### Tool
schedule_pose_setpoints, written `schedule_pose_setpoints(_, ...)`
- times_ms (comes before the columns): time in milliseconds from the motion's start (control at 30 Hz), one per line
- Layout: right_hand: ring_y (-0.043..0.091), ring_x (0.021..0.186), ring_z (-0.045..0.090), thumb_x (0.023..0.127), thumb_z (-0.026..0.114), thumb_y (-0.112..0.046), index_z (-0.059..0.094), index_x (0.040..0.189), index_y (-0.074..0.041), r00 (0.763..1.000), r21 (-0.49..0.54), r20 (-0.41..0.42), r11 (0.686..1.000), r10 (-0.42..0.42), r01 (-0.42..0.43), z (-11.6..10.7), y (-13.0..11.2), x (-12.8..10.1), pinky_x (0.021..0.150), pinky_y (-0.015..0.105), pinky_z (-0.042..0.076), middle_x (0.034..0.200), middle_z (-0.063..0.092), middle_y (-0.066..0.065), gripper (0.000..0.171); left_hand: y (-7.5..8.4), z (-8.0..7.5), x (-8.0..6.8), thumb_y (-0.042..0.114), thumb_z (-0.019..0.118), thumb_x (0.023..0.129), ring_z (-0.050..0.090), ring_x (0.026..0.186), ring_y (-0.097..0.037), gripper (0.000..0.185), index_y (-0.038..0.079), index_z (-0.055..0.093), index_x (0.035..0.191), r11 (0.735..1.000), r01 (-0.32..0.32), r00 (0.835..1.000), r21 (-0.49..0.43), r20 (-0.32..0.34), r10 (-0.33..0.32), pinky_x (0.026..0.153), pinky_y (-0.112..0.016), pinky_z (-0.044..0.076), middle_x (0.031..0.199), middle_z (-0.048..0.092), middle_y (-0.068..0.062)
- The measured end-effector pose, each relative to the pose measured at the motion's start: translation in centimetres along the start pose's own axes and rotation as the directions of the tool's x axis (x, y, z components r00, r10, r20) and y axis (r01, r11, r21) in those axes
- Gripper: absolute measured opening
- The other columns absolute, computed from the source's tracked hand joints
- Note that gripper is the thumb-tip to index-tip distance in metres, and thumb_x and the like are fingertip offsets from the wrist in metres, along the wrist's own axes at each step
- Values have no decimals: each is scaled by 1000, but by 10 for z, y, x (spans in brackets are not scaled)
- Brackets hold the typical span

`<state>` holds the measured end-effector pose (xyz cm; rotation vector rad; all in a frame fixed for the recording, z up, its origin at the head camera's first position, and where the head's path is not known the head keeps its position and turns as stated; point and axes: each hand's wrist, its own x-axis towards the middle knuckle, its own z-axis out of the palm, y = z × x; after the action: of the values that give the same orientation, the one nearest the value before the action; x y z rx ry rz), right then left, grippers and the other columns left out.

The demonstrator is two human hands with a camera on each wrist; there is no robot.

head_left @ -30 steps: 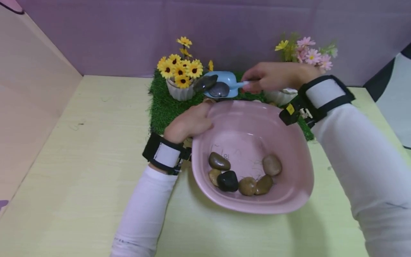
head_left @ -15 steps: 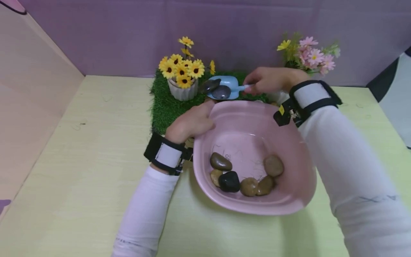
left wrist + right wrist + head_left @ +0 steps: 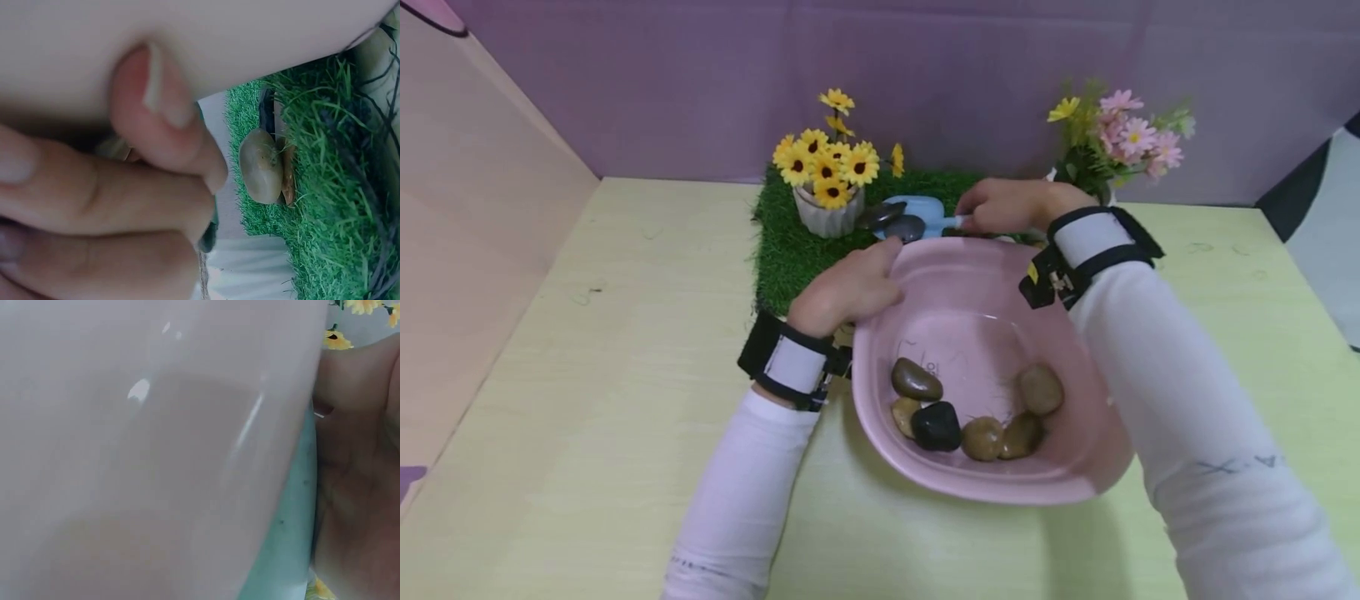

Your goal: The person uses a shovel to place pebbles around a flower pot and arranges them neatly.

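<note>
My right hand [image 3: 1003,206] grips the handle of a light blue scoop [image 3: 925,208] behind the pink basin's far rim. Two dark stones lie at the scoop's left end; the farther stone [image 3: 882,217] sticks out past its edge. With my left hand [image 3: 850,287] I hold the far left rim of the pink basin [image 3: 977,492], which tilts towards me. Inside it, along the near side, sit several brown, tan and black stones [image 3: 936,426]. In the right wrist view, the basin's wall [image 3: 156,456] hides most of the scoop.
Artificial turf [image 3: 786,267] lies behind the basin. It bears a pot of yellow flowers [image 3: 827,171] at left, and pink flowers [image 3: 1131,137] stand at right. Under the basin, a pale stone [image 3: 260,167] shows on the turf in the left wrist view. A purple backdrop [image 3: 970,83] closes the back.
My right hand has lowered the scoop and its two stones towards the turf and the basin's far rim, the arm shifting left. The left hand keeps its hold on the rim.
</note>
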<state>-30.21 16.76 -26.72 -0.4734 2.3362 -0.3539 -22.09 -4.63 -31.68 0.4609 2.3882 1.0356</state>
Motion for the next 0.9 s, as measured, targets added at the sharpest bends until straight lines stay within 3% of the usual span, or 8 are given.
schedule_pose_setpoints(233, 40, 141, 34, 103, 30, -19, 31, 152, -1, 999, 16, 18, 999, 43, -43, 3, 4, 3, 115, 60, 33, 158, 28, 23, 53, 0, 0, 0, 9, 47, 99, 72, 68, -23, 39, 8, 38, 137, 1000, -4, 1000, 4, 3, 4, 55, -31, 60, 117, 59, -19)
schedule_pose_setpoints(567, 42, 147, 25, 103, 30, -18, 26, 154, 0, 997, -28, 44, 997, 70, -68, 5, 4, 9, 119, 59, 28, 160, 23, 23, 54, 0, 1, 2, 11, 47, 100, 71, 66, -23, 35, 8, 39, 134, 1000, -20, 1000, 19, -1, 20, 54, -30, 59, 114, 59, -18)
schedule_pose_setpoints(900, 42, 145, 30, 104, 33, -19, 30, 153, 0, 998, -26, 19, 998, 63, -63, 7, 0, 8, 118, 58, 30, 158, 29, 23, 53, 0, 1, 1, 11, 47, 100, 70, 66, -23, 31, 9, 40, 130, 1000, -10, 1000, 26, 0, 10, 53, -31, 58, 108, 60, -17)
